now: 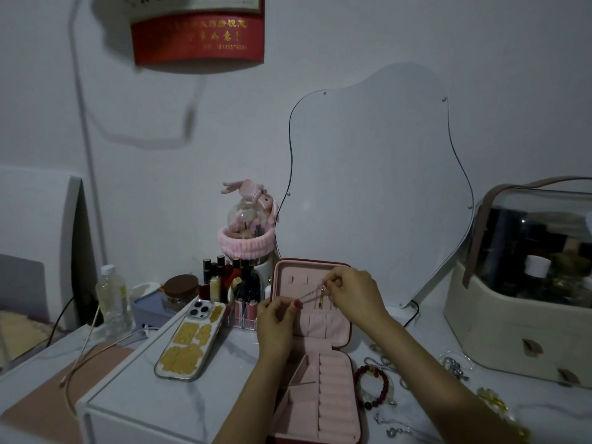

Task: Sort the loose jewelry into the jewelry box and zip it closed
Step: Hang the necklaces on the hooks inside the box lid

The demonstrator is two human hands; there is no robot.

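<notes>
The pink-lined jewelry box lies open on the white table, its lid standing upright at the back. My left hand and my right hand are both in front of the lid, each pinching an end of a thin gold necklace stretched between them, with a pendant hanging near the right hand. Loose jewelry lies to the right of the box: a red bead bracelet, silver chains and gold pieces.
A phone in a yellow-patterned case lies left of the box. Lipsticks, a jar and a bottle crowd the back left. A curvy mirror leans behind. A clear-lidded cosmetics case stands at the right.
</notes>
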